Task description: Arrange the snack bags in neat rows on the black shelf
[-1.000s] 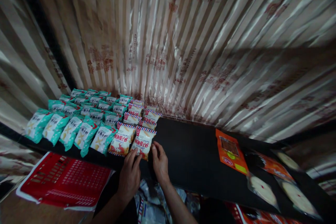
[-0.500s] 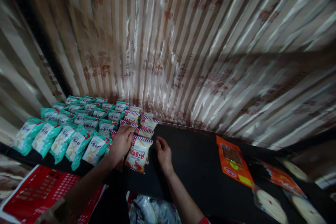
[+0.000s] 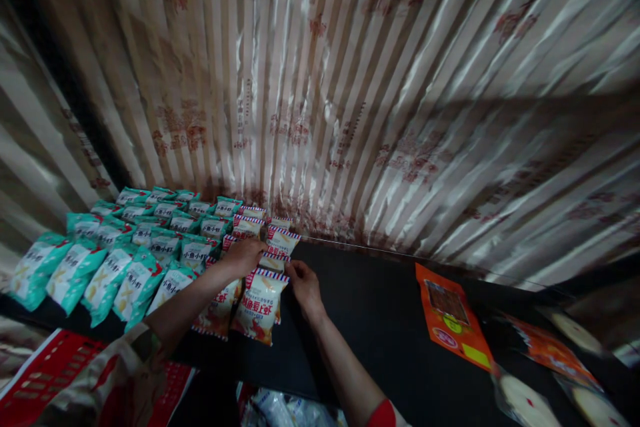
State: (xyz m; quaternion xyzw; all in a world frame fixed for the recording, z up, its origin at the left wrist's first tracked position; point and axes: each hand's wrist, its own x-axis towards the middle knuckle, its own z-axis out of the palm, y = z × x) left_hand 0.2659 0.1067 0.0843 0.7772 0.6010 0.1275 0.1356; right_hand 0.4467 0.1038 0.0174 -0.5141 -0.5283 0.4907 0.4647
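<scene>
left hand (image 3: 246, 257) just slid right, so both hands now meet at the shrimp-snack bag (image 3: 275, 263) behind the near one | right hand (image 3: 306, 288) at its right edge, grips: can't tell | bag's on black shelf (image 3: 370, 327), right of teal packs (image 3: 131, 287)

Count, teal bags (image 3: 77, 273): approx. 20, left of the fingers (image 3: 297, 271), five across in front; overlap limits accuracy. White-and-red bags (image 3: 257, 307): at least 8, at and around the fingers, in two columns; rear ones partly hidden. Right of the fingers: orange packets (image 3: 453, 317), 2; round pale pieces in clear wrap (image 3: 575, 330), 3. Red basket (image 3: 45, 380): 1, below left. Silvery packets (image 3: 275, 408) below the fingers: several, number unclear.
</scene>
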